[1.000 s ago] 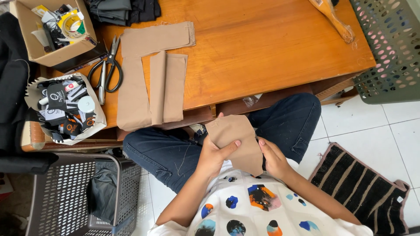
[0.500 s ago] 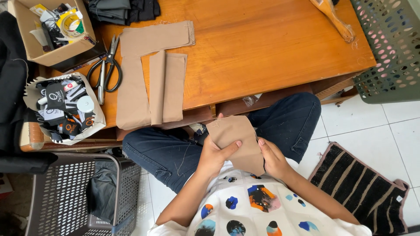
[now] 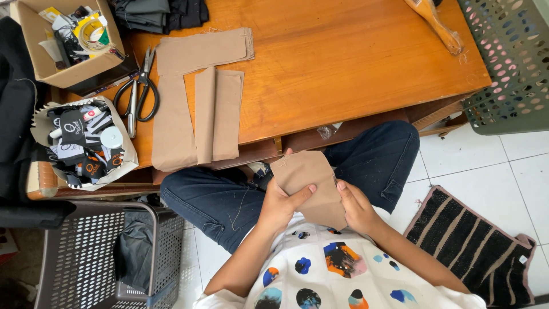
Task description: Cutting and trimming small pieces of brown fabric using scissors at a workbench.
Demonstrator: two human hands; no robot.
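Low in the middle, the left hand point(image 3: 281, 203) and right hand point(image 3: 355, 207) both grip the brown cloth piece point(image 3: 309, 184), which stands up between them.

You sat at the near edge of the table point(image 3: 354, 63), your knees under it. Your left hand point(image 3: 280, 203) and right hand point(image 3: 357, 206) held a piece of cloth point(image 3: 309, 183) between them, over your lap. On the table ahead and to your left lay the cut cloth pieces point(image 3: 197, 109), with the scissors point(image 3: 137, 91) just left of them. A cardboard box point(image 3: 63, 71) stood at the far left corner, folded fabric point(image 3: 157, 11) to its right. A paper box point(image 3: 123, 157) of small items sat left of the table's near edge, with a basket point(image 3: 63, 252) below it on the floor. A second basket point(image 3: 509, 74) stood right of the table, and a mat point(image 3: 474, 246) lay on the floor to your right.
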